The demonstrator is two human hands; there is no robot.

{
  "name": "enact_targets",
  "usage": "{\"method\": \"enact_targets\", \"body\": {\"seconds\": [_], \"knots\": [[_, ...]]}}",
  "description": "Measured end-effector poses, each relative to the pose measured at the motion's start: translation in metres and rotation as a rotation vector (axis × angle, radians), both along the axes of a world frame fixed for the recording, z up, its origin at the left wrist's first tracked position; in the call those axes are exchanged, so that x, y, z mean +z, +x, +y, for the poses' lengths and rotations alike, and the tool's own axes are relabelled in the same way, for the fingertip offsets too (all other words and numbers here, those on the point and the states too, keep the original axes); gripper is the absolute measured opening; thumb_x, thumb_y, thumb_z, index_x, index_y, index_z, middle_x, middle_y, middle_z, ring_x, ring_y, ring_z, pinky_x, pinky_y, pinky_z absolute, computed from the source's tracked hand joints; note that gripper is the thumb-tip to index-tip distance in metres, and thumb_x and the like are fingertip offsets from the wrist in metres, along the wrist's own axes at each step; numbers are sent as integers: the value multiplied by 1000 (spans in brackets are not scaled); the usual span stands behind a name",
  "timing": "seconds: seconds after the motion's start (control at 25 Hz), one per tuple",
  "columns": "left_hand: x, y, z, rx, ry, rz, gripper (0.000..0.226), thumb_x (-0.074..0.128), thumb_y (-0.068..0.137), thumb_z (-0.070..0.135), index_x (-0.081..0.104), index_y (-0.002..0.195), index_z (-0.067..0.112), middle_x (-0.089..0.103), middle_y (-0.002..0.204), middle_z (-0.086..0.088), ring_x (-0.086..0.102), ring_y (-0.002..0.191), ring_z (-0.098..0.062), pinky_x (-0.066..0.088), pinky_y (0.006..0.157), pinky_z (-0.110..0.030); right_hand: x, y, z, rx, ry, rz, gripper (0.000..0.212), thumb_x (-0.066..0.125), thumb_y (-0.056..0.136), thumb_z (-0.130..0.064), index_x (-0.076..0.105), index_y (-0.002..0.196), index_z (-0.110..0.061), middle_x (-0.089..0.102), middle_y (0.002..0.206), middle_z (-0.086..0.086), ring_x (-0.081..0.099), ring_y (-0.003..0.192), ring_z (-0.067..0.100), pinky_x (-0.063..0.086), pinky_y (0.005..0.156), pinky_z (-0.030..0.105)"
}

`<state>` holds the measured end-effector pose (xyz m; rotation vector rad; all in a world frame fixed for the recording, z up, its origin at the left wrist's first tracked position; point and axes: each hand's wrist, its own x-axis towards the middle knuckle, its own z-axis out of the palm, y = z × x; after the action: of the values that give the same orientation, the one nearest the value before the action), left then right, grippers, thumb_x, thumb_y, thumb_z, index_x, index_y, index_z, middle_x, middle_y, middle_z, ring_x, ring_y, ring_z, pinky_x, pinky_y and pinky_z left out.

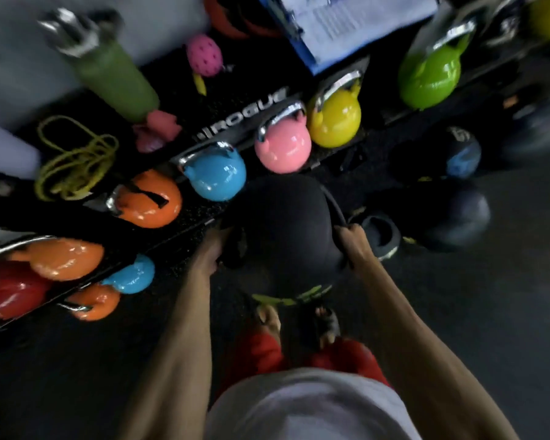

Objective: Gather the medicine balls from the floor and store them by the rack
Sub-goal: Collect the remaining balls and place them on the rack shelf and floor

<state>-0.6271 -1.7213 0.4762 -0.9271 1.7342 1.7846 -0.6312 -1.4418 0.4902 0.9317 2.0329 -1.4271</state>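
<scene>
A large black medicine ball [286, 227] fills the middle of the view, just in front of the black rack [235, 119]. My left hand [215, 249] presses its left side and my right hand [351, 238] grips its right side, both arms stretched down. Three other dark medicine balls lie on the floor to the right: one with a blue patch [458, 154], one plain [454, 217], and one farther back [534, 128]. The frame is motion-blurred.
Coloured kettlebells line the rack shelves: blue [215, 173], pink [281, 146], yellow [335, 117], green [429, 77], orange [146, 200]. A green bottle [115, 74], yellow rope [73, 160] and blue clipboard [331, 23] sit on top. A small dark kettlebell [381, 235] stands by my right hand.
</scene>
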Motion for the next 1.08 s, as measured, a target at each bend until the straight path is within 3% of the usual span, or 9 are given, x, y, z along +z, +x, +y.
{"method": "enact_targets", "body": {"seconds": [0.12, 0.36, 0.44, 0.56, 0.68, 0.76, 0.84, 1.0, 1.08], "knots": [[46, 45, 6, 129, -49, 138, 17, 58, 99, 17, 73, 109, 18, 74, 113, -11, 70, 105, -30, 57, 90, -42, 42, -3, -2, 126, -34, 59, 18, 57, 89, -8, 62, 81, 7, 59, 76, 15, 53, 68, 21, 38, 55, 30], [113, 131, 6, 541, -173, 296, 14, 59, 99, 19, 72, 93, 21, 77, 88, 1, 71, 81, -13, 56, 74, -29, 133, -1, -43, 429, -196, 233, 12, 56, 90, -1, 63, 81, 3, 54, 66, 7, 50, 57, 16, 36, 42, 18], [136, 158, -1, 615, -218, 322, 14, 56, 100, 20, 70, 98, 22, 75, 96, 0, 70, 92, -16, 56, 83, -31, 155, 6, -60, 568, -195, 262, 28, 52, 95, -4, 53, 67, -8, 49, 64, 3, 44, 62, 18, 34, 39, 15], [170, 210, -15, 719, -271, 412, 23, 57, 99, 24, 68, 119, 20, 72, 117, -6, 68, 109, -22, 56, 93, -37, 192, 30, -95, 753, -245, 342, 35, 46, 102, -9, 45, 68, -19, 54, 83, 7, 50, 77, 20, 43, 61, 16], [213, 262, -23, 897, -364, 409, 20, 54, 98, 12, 71, 107, 8, 73, 98, -9, 67, 87, -21, 55, 64, -24, 226, 57, -131, 900, -313, 397, 36, 46, 102, -10, 45, 67, -16, 50, 72, 6, 47, 63, 16, 42, 49, 14], [243, 290, -26, 978, -448, 361, 24, 51, 97, 7, 69, 81, 11, 66, 80, -8, 60, 73, -20, 47, 59, -25, 246, 75, -153, 994, -348, 445, 24, 57, 88, -22, 57, 69, -8, 59, 70, 21, 52, 65, 23, 45, 53, 29], [269, 323, -34, 1072, -522, 358, 28, 49, 97, 7, 66, 75, 11, 64, 75, -7, 59, 69, -18, 47, 58, -23, 266, 94, -184, 1062, -395, 513, 30, 59, 71, -31, 65, 75, -2, 66, 75, 26, 55, 69, 24, 45, 61, 42], [308, 386, -61, 1230, -643, 357, 29, 46, 101, 9, 61, 77, 9, 59, 71, -3, 59, 51, -5, 43, 42, -12, 322, 146, -240, 1138, -471, 604, 19, 50, 94, -2, 66, 83, -3, 62, 82, 17, 53, 75, 19, 40, 54, 21], [316, 411, -77, 1292, -610, 366, 20, 50, 101, 14, 65, 93, 4, 67, 86, -10, 67, 69, -9, 56, 65, -21, 336, 166, -264, 1156, -463, 657, 22, 46, 96, -3, 58, 78, -4, 64, 90, 27, 52, 72, 25, 40, 59, 23]]}}
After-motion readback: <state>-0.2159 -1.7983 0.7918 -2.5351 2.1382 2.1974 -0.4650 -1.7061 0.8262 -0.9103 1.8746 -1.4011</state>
